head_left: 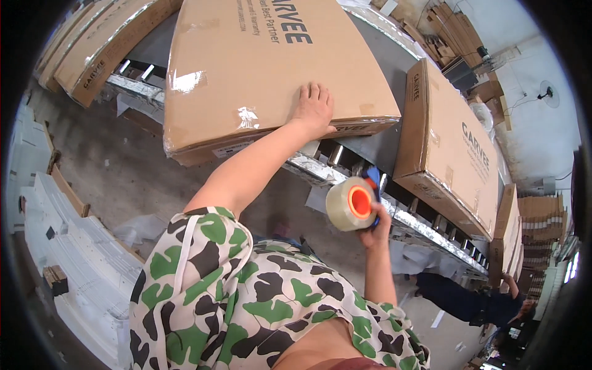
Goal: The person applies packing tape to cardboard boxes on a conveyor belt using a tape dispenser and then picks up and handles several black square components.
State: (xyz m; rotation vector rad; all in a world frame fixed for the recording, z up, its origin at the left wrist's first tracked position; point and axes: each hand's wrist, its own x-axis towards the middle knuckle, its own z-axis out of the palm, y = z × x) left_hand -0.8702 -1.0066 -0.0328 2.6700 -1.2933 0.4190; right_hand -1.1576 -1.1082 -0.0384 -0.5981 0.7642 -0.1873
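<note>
Here, box [259, 80] is seemingly steadied by flat, unclenched left hand [313, 113] | tape gun [344, 206] is clasped by right hand [377, 229], clear of box

The left hand [314, 112] rests flat on a large cardboard box [271, 68] on a roller conveyor [423, 227]. The right hand [378, 229] holds a tape dispenser [338, 207]. Another box [457, 148] sits rightward; a person in dark clothes [459, 299] is farther off.

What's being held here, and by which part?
Right hand: a tape dispenser, gripped at its near end, beside the roll. Left hand: nothing, resting on a box.
</note>
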